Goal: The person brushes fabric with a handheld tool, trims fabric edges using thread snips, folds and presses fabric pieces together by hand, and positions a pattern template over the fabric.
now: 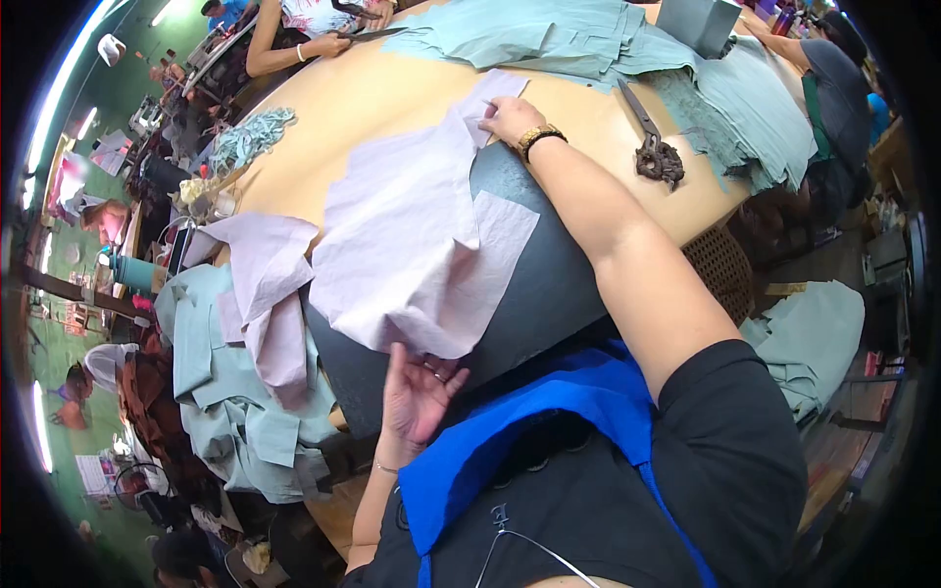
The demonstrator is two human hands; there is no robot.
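Looks like a half-settled state from my end of the feed. I've got the lilac piece (397, 211) spread partly over the dark board (554, 279) and partly over the table (319, 147). Its middle lies fairly flat, so I'd call that part done; the near end is buckled and lifted, so smoothing looks unfinished. A paler flap (510, 235) shows beside it on the board, and I can't tell if it's separate.

My right hand (514, 122) is up at the far strip, fingers closed in a pinch on it. My left hand (420, 397) is palm up at the near edge, fingers loosely spread, thumb at the edge; I don't see a firm grip.

Around me: a lilac bundle (270, 260) draped on the mint heap (245, 421) at left, scraps (253, 139) further up, shears (649, 137) to the right, and a teal stack (529, 44) along the far side. A co-worker's hand (323, 46) is at the far edge, well apart from mine. Main nuisance is the bundle crowding the piece's left side; the shears sit clear of it.
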